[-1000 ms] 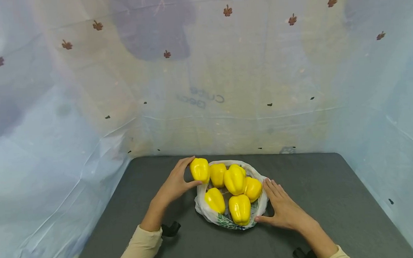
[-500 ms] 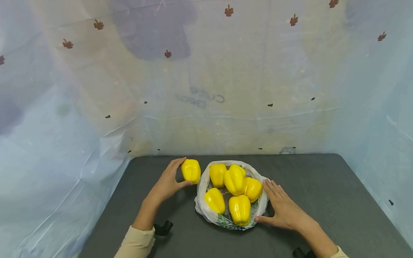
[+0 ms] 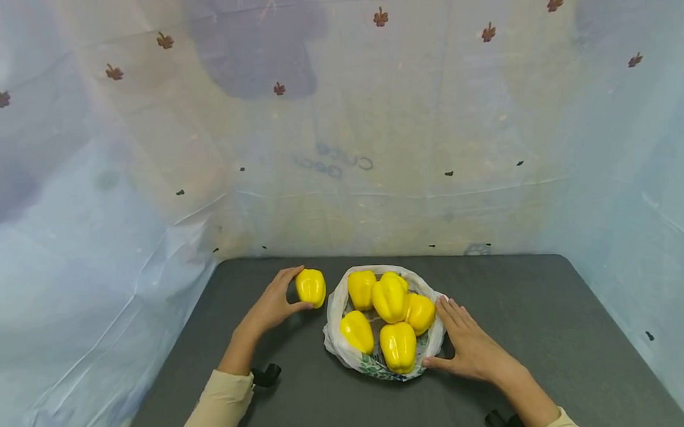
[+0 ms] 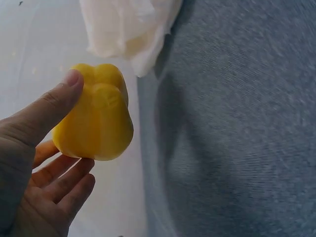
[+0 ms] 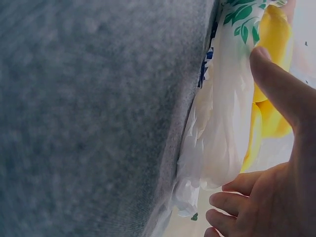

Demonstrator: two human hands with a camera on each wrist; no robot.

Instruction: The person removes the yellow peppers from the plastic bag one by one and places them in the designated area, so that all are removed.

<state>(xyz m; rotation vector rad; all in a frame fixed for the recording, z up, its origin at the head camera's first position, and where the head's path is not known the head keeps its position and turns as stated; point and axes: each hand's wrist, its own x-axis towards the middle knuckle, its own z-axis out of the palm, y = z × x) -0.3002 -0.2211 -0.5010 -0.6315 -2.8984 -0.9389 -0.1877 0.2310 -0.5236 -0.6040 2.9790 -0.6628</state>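
My left hand (image 3: 270, 304) grips a yellow bell pepper (image 3: 311, 288) between thumb and fingers, to the left of a white plastic bag (image 3: 336, 341). In the left wrist view this bell pepper (image 4: 96, 118) is held off the table, apart from the bag. Several more yellow bell peppers (image 3: 398, 348) lie inside the bag, whose mouth is spread wide with a rolled rim. Against the bag's right side rests my right hand (image 3: 471, 348), fingers extended and thumb near the front rim. The right wrist view shows green leaf print on the bag (image 5: 229, 98).
A dark grey table (image 3: 530, 320) carries the bag near its middle. Behind it and at both sides hangs a pale sheet (image 3: 407, 121) with small brown leaf marks. Each forearm wears a black strap (image 3: 267, 375).
My left hand has carried its bell pepper leftward from above the bag's left rim to beside the bag, and slightly lower. The right hand and the bag stay in place.
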